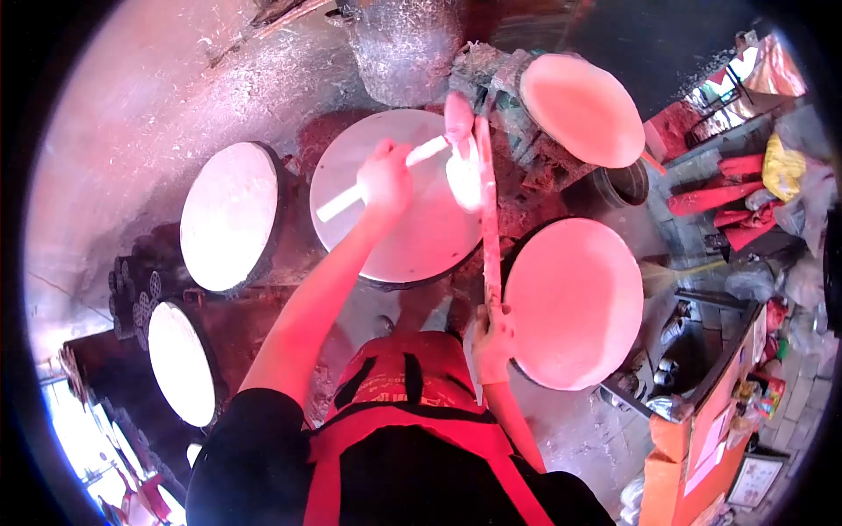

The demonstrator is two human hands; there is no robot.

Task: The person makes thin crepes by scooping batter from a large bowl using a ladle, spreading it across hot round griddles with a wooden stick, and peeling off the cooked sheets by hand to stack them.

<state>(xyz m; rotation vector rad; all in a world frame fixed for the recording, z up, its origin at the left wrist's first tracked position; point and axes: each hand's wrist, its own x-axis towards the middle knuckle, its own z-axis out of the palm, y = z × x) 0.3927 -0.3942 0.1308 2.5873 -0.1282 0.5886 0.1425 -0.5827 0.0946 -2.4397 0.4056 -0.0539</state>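
Observation:
My left hand (pixel 388 180) is wrapped around the pale handle of what looks like a mallet (pixel 428 152), above a large round flat-topped disc (pixel 395 237). The mallet's pinkish head meets or overlaps the upper part of a long narrow stick (pixel 489 219); glare hides whether they touch. Lower down, my right hand (pixel 494 340) grips the stick's near end, beside a second round disc (pixel 574 302) on the right. The stick stretches away from me, along the right edge of the middle disc.
More round discs stand at the left (pixel 230 216), lower left (pixel 181 363) and upper right (pixel 583 110). Black honeycomb briquettes (pixel 145 307) are stacked at the left. A metal drum (pixel 403 53) stands at the back. An orange box (pixel 667 469), bags and clutter lie right.

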